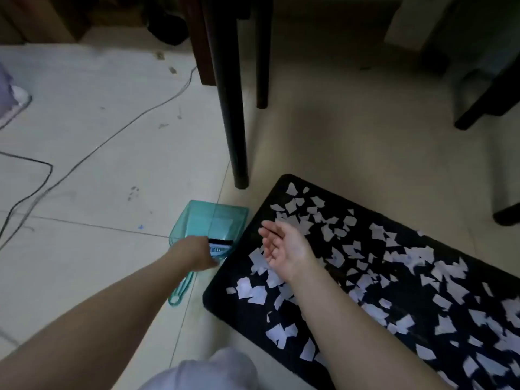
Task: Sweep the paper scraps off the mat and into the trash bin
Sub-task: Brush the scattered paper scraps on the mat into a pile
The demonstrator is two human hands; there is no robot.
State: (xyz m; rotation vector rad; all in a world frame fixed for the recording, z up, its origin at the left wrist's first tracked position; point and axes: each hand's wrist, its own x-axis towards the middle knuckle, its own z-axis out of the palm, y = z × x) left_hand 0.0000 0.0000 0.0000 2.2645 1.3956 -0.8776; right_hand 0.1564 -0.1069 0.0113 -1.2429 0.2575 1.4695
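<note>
The black mat [247, 302] lies on the tiled floor [98, 192] from the middle toward four o'clock, its top strewn with white paper scraps [377, 232]. Just beside its edge at nine o'clock sits a teal dustpan [208, 220] with a small brush [221, 242] lying in it; the left hand [194, 253] reaches onto that brush, though I cannot tell whether its fingers have closed on it. The right hand [284, 249] hovers palm-up over the scraps, fingers relaxed and loosely spread, holding nothing, and a dark table leg [233, 108] stands at twelve o'clock from the mat.
</note>
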